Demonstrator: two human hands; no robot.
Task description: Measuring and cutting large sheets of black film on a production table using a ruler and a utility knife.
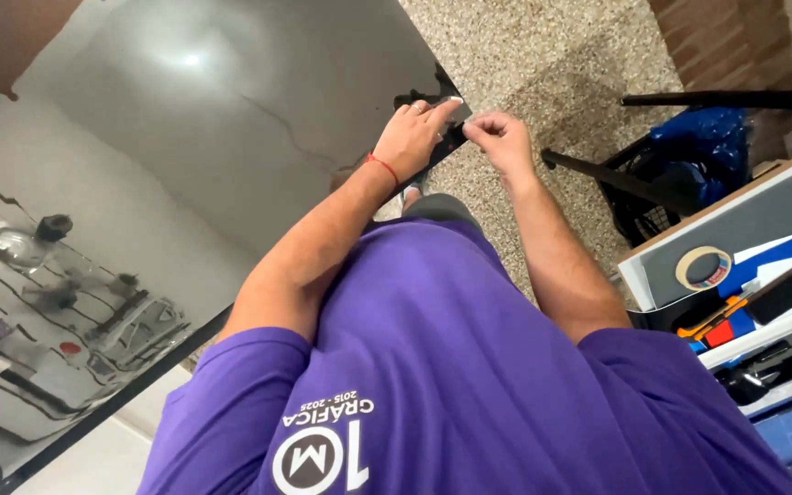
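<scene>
A large glossy mirror-like sheet (213, 119) leans across the left half of the view, its dark edge running down to the lower left. My left hand (412, 136), with a red cord at the wrist, lies flat on the sheet's corner. My right hand (499, 137) pinches at that same corner, fingers closed on a thin dark film or edge strip (451, 137). Exactly what the fingertips hold is too small to tell. My purple shirt (469, 367) fills the lower middle.
Speckled floor (552, 55) lies beyond the corner. At right stands a shelf (735, 211) with a tape roll (703, 268), a dark phone-like slab (790, 286) and small tools. A black basket with blue bags (689, 165) and black bars sit behind it.
</scene>
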